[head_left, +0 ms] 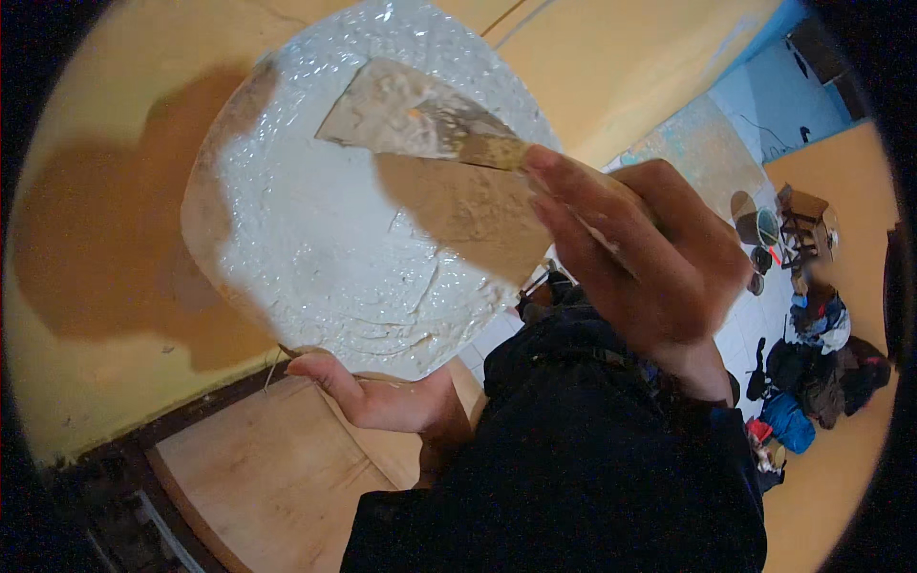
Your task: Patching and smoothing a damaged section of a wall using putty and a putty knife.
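My left hand (382, 399) supports a rounded board (208, 215) from below, its thumb at the near rim and its other fingers hidden underneath. Thick, wet white putty (315, 248) covers most of the board, with a smoother patch in the middle and ridges toward the near side. My right hand (659, 248) is closed around the handle of a putty knife (411, 110). The knife's wide blade, smeared with putty, lies over the far part of the board. Whether the blade touches the putty, I cannot tell.
A yellow wall (105, 124) stands close behind the board, with shadows on it. Below left is a wooden panel (277, 468) in a dark frame. At the far right, a bucket (767, 226), a small wooden stool (804, 215) and a heap of clothes (812, 372) sit on the tiled floor.
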Demonstrator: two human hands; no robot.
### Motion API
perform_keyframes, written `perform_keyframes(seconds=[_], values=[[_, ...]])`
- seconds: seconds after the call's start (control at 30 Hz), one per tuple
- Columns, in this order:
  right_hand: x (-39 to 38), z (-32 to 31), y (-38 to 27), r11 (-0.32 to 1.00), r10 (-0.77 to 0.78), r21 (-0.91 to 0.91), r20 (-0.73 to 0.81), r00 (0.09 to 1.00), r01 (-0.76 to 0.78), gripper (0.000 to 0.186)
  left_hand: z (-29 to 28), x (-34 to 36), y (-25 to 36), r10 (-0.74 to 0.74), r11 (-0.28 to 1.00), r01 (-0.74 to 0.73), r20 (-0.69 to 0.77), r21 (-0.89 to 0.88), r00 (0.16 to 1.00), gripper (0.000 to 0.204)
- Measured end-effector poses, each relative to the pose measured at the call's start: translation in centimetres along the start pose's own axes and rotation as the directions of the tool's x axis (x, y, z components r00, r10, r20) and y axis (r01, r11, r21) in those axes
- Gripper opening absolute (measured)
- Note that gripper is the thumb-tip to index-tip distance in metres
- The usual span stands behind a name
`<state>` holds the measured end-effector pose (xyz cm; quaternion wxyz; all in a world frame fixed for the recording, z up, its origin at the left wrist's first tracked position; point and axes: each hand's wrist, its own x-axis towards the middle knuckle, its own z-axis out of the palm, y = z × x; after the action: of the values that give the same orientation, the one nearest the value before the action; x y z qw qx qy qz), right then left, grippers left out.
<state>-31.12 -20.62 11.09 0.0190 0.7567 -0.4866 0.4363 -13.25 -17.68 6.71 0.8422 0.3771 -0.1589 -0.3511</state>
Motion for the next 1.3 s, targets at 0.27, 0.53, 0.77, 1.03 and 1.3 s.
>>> perform_keyframes(seconds=[0.27, 0.53, 0.77, 1.03, 1.3], values=[[-4.6, 0.0, 1.6, 0.996, -0.067, 0.055, 0.020, 0.998, 0.066, 0.046, -2.5, 1.2, -0.7, 0.277, 0.937, -0.256, -0.060, 0.238, 0.959, 0.071], [-1.3, -0.3, 1.7, 0.996, -0.090, -0.004, -0.045, 0.995, 0.090, 0.048, -2.6, 1.8, -2.0, 0.711, 0.652, -0.635, -0.045, 0.415, 0.702, 0.057], [0.5, 1.6, 3.8, 0.967, -0.239, -0.124, -0.117, 0.964, 0.224, 0.048, -4.1, 1.4, -0.4, 0.321, 0.898, -0.296, -0.024, 0.326, 0.947, 0.063], [-3.4, -0.4, 3.4, 1.000, 0.012, 0.014, 0.058, 0.998, -0.012, 0.043, -3.0, 1.3, -0.5, 0.630, 0.100, -0.743, 0.536, 0.662, 0.562, 0.068], [-2.3, -1.7, 2.1, 1.000, 0.019, 0.019, -0.005, 1.000, -0.019, 0.040, -1.9, 1.3, -0.8, 0.483, 0.834, -0.418, -0.113, 0.360, 0.868, 0.067]])
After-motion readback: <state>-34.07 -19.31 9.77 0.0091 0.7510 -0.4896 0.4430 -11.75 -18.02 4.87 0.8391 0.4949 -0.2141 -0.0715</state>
